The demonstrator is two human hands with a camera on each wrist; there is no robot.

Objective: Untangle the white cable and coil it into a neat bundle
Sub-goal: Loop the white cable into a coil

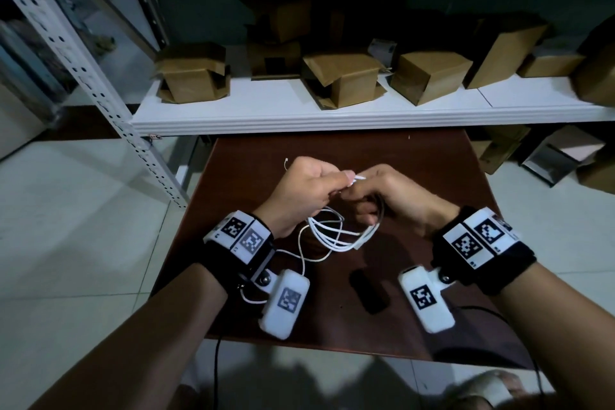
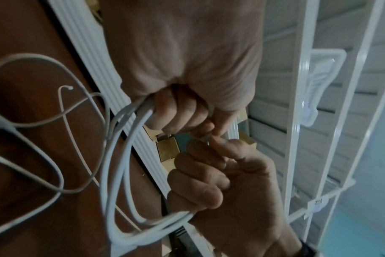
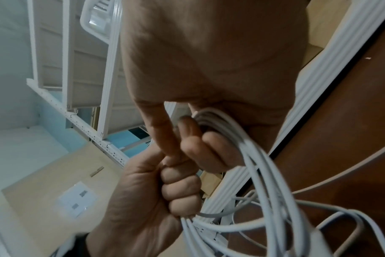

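The white cable (image 1: 332, 234) hangs in several loose loops between my two hands, above the brown table (image 1: 432, 176). My left hand (image 1: 319, 183) grips one side of the loops, its fingers curled round the strands (image 2: 143, 111), and its thumb pinches a strand. My right hand (image 1: 376, 191) holds the other side in a curled fist (image 2: 209, 196). The two hands touch at the fingertips. Thinner strands trail down onto the table near my left wrist (image 1: 299, 253). One loose end (image 1: 286, 163) sticks up behind the left hand. In the right wrist view the loops (image 3: 264, 165) sweep out to the right.
A black oblong object (image 1: 367, 291) lies on the table just in front of the hands. A white shelf (image 1: 332, 116) with several cardboard boxes (image 1: 342, 80) runs behind the table. A perforated rack upright (image 1: 100, 86) stands at the left. Boxes (image 1: 562, 156) sit on the floor at right.
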